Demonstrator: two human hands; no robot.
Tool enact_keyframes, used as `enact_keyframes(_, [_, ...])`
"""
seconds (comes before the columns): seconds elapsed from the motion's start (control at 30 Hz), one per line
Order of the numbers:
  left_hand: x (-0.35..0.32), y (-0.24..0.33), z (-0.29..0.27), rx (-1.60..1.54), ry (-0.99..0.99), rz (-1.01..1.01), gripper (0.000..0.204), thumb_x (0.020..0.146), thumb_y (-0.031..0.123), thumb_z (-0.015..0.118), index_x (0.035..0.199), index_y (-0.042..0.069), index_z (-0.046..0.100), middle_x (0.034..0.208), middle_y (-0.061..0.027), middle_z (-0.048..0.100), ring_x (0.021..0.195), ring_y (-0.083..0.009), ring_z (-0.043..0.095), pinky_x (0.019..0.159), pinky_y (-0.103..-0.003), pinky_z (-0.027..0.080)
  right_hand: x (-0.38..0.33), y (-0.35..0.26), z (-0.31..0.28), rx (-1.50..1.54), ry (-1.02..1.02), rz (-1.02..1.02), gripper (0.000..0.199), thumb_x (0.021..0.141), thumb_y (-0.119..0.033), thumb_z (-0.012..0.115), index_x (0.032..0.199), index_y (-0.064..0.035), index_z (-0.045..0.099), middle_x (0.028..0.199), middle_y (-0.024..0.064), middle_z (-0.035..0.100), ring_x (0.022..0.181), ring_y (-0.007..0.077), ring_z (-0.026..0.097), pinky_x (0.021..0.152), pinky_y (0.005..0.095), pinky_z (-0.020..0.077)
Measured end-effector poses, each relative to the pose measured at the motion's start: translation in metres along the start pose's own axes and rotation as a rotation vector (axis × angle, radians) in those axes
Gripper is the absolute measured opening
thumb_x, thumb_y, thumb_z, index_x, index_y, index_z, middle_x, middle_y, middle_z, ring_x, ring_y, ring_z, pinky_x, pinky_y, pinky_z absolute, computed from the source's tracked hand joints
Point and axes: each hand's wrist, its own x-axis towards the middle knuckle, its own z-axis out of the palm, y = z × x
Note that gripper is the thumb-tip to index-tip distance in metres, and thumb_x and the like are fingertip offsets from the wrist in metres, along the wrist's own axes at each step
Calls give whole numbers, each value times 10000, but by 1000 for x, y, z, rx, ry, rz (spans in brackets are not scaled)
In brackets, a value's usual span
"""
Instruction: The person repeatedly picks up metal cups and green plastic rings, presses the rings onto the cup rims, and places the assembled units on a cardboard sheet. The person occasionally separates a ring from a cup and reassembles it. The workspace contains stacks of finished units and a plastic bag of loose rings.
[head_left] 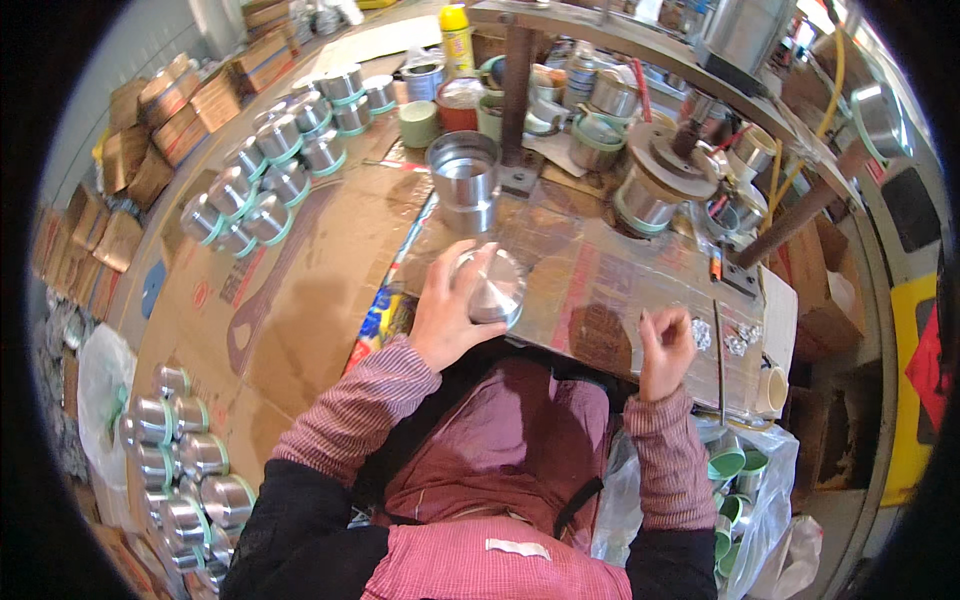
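My left hand (450,305) is wrapped round a shiny metal cup (498,284), its flat round base turned up and a pale green edge showing low down. It is just above the near edge of the cardboard-covered bench (560,260). Right behind it stands a taller open metal cylinder (466,175), not touched by either hand. To the right, my right hand (666,345) is raised over the bench edge with its fingers curled together; whatever it may pinch is too small to make out. Small crumpled silvery bits (740,340) lie beside it, near a thin dark rod (721,360).
A press frame with a rusty post (517,90) and a round metal die (660,175) rises at the back. Metal cups with green rims (270,215) stand in rows at left; more (185,520) lie at lower left. A plastic bag (780,450) holds green cups at lower right.
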Motion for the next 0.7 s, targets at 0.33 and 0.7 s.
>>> enact_keyframes(0.33, [31,3,40,-785,178,-221,1433,550,-37,919,1640,147,7,1465,-168,438,1360,-289,482,1167,-428,405,187,86,63,-203,224,-42,1227,671,-272,951,1573,90,202,1584,291,322,1478,396,318,1240,458,251])
enact_keyframes(0.7, [189,22,160,-761,236,-123,1463,599,-22,924,1628,132,-104,1471,-223,429,1342,-312,490,1175,-440,392,30,-5,2,313,336,157,976,790,-49,832,1594,-37,279,1487,131,453,1308,244,497,1107,376,418])
